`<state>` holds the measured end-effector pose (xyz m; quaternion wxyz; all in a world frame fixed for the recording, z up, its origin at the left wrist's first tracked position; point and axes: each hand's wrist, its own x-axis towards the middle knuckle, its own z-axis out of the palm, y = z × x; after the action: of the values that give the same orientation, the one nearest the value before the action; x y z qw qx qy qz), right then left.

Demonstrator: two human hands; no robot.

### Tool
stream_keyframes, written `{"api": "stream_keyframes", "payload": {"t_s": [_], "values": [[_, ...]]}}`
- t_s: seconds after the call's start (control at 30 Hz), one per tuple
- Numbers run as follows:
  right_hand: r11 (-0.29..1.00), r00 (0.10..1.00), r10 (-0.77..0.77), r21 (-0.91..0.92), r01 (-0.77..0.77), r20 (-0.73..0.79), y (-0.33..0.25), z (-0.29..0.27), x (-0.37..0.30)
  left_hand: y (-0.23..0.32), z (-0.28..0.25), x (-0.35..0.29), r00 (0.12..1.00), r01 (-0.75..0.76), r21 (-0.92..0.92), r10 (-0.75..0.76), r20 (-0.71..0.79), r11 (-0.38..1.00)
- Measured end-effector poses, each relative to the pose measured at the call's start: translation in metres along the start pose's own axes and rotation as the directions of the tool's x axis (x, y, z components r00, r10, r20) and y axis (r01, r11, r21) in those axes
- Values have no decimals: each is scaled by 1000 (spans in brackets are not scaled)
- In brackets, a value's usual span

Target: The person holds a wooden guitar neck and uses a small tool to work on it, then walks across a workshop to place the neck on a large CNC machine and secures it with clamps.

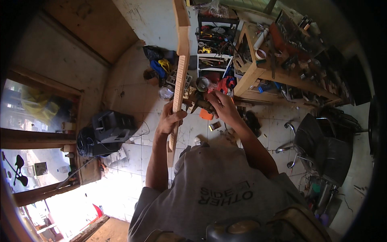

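Note:
A long pale wooden guitar neck (180,86) stands nearly upright in front of me, with a row of crosswise slots or frets along its middle. My left hand (173,117) is wrapped round its lower part, the thumb across the front. Just right of it, my right hand (222,107) is closed on a dark caliper-like tool (204,103) with pointed jaws. Those jaws point toward the neck and sit close to it; whether they touch I cannot tell. The fingers of my right hand partly hide the tool.
A wooden workbench (252,82) loaded with tools stands at the right, beside a rack (217,20) of tools. Black office chair (322,147) at the far right. At left, a black box-shaped device (113,126) with cables; bags (158,68) and containers lie on the tiled floor (133,94).

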<state>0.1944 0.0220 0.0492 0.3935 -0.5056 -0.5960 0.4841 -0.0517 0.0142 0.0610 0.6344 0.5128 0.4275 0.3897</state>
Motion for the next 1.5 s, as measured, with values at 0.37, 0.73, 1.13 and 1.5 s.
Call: {"api": "stream_keyframes", "payload": {"t_s": [0.37, 0.73, 1.13, 1.5], "values": [[910, 936, 321, 225, -347, 147, 11, -3, 1, -10, 2, -4, 1000, -28, 55, 27, 14, 998], [913, 931, 305, 216, -345, 199, 0, -5, 0, -7, 0, -6, 1000, -5, 77, 6, -8, 997], [930, 950, 253, 224, -291, 182, 0, 4, -16, 2, -10, -11, 994, 82, 86, -88, 63, 993], [976, 828, -216, 149, 161, 517, 46, 19, -21, 2, -12, -26, 950, 140, 168, -180, 257, 976]]}}
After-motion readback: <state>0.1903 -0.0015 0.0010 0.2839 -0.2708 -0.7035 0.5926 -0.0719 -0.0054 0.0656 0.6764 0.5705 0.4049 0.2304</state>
